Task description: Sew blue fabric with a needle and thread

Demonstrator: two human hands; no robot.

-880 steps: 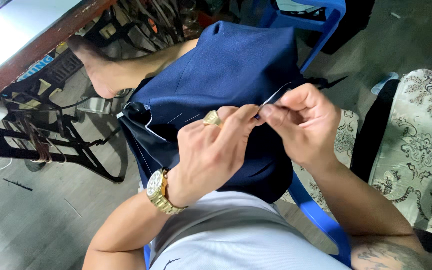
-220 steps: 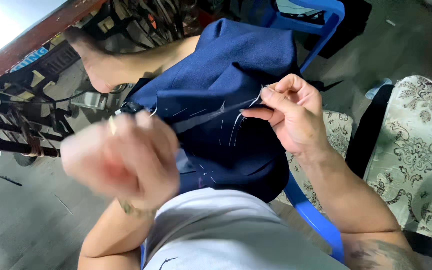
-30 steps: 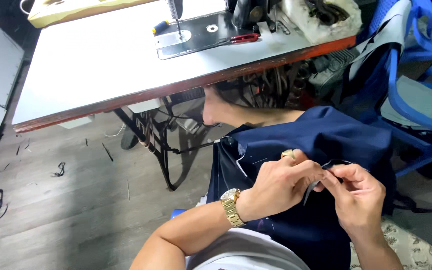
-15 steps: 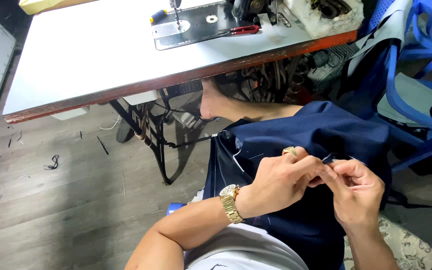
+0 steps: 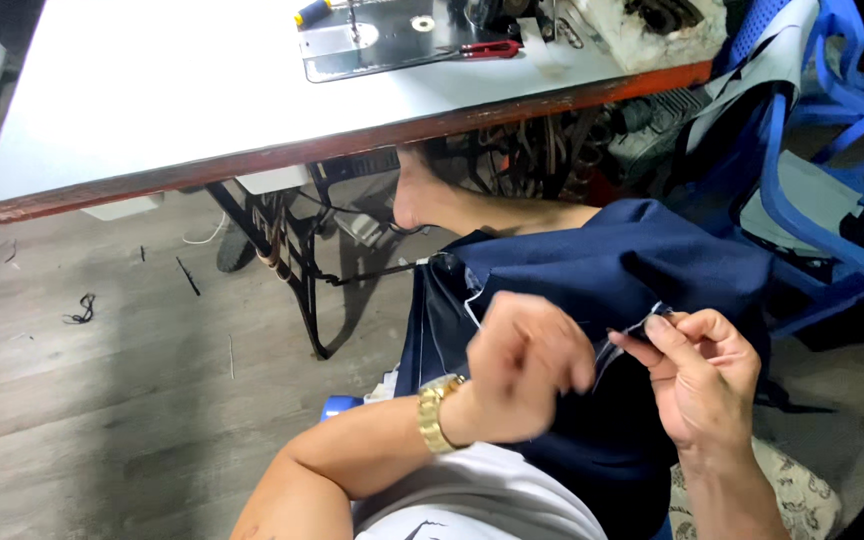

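From the head view I look down on a lap draped in a navy garment [image 5: 612, 290], and the work in hand looks to me like hand finishing along one of its edges. My right hand [image 5: 700, 375] has its grip closed on that edge, thumb and forefinger pinching a fold of the cloth where a pale lining shows, holding it up just off the lap. My left hand [image 5: 527, 365] is blurred with motion just beside the right one, over the garment; its fingers curl inward, but I cannot tell whether the grip closes on anything, and any needle or thread is too small or too smeared to make out. A gold wristwatch [image 5: 435, 410] sits on the left wrist. Past the knees stands the sewing desk [image 5: 152, 110] with its metal machine plate [image 5: 382, 35], and a red-handled pair of snips [image 5: 487, 48] lies on the plate, well apart from both hands. A blue plastic chair [image 5: 832, 190] stands to the right. I judge the next move calls for keeping the pinched edge taut and steady while the left hand meets it exactly at the fold.
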